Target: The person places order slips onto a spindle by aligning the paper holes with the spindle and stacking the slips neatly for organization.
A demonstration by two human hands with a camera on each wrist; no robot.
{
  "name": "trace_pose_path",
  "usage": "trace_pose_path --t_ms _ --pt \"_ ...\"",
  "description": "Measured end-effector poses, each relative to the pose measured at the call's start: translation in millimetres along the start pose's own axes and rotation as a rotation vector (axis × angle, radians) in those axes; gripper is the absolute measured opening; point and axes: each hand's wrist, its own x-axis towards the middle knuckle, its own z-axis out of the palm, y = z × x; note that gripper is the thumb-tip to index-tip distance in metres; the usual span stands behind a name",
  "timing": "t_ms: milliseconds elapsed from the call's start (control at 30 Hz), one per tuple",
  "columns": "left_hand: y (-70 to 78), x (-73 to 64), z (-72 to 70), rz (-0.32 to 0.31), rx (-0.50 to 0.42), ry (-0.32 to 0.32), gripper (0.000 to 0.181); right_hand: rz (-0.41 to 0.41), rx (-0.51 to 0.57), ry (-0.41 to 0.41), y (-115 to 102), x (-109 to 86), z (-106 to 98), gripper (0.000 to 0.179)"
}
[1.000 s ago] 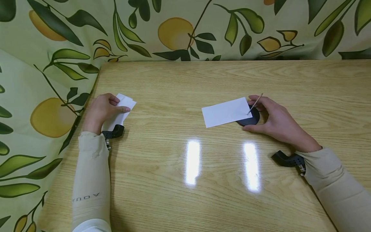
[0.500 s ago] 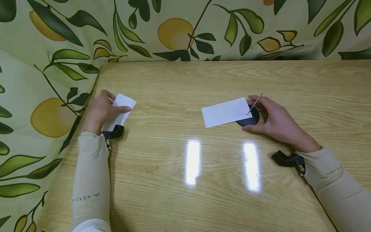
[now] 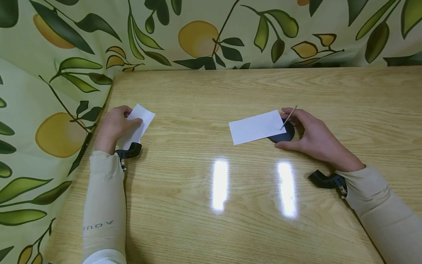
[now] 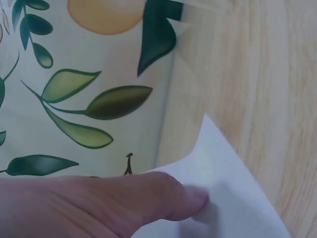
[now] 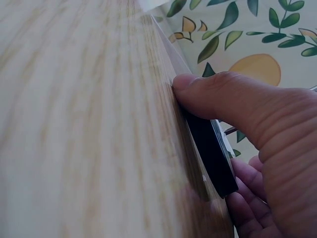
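Where the black disc [image 3: 290,134] sits on the wooden table [image 3: 184,176], it bears the right end of a white card [image 3: 255,127]; a thin stick [image 3: 290,115] rises at a tilt from that end, its tip leaning toward the fingers. The right hand [image 3: 313,135] is half closed round the disc, with the thumb at the near edge and the fingers at the far edge; the right wrist view shows the thumb touching the rim. The left hand [image 3: 113,126] pinches a white paper [image 3: 145,118] near the table's left end, the thumb lying on the upper face; the two papers lie well apart.

The left hand covers part of its paper, and the fingers beneath are mostly hidden; whether more sheets lie underneath cannot be told. The card hides the disc's left portion; whether the stick passes through the card cannot be made out. In the left wrist view, the paper is cut off by the lower border; in the right wrist view, the thumb and disc hide most of the card.
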Motion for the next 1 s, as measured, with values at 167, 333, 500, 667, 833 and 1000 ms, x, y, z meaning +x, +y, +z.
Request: trace_pose_path --t_ms 167,333,500,667,833,1000 --pt "3.4 -1.7 -3.1 0.032 -0.018 0.031 0.041 -0.002 0.001 -0.005 -0.1 1.0 -1.9 0.087" --pt "5.7 -4.3 -3.8 0.064 -0.068 0.050 0.045 0.011 0.008 -0.007 -0.4 1.0 -2.6 0.090" --pt "7.2 -6.1 -1.7 0.069 -0.097 0.076 0.051 0.022 0.018 -0.011 -0.3 -0.9 -1.3 0.091" --pt "10.4 -5.4 1.5 0.089 -0.078 0.138 0.051 0.007 0.003 -0.002 0.3 -2.3 -0.8 0.094" --pt "14.7 -5.1 5.1 0.105 -0.104 0.213 0.050 0.003 0.002 0.000 0.5 -3.4 -0.6 0.094" --pt "16.7 -5.1 8.3 0.147 -0.125 0.276 0.042 -0.005 0.000 0.001 0.9 -3.4 -0.7 0.093"
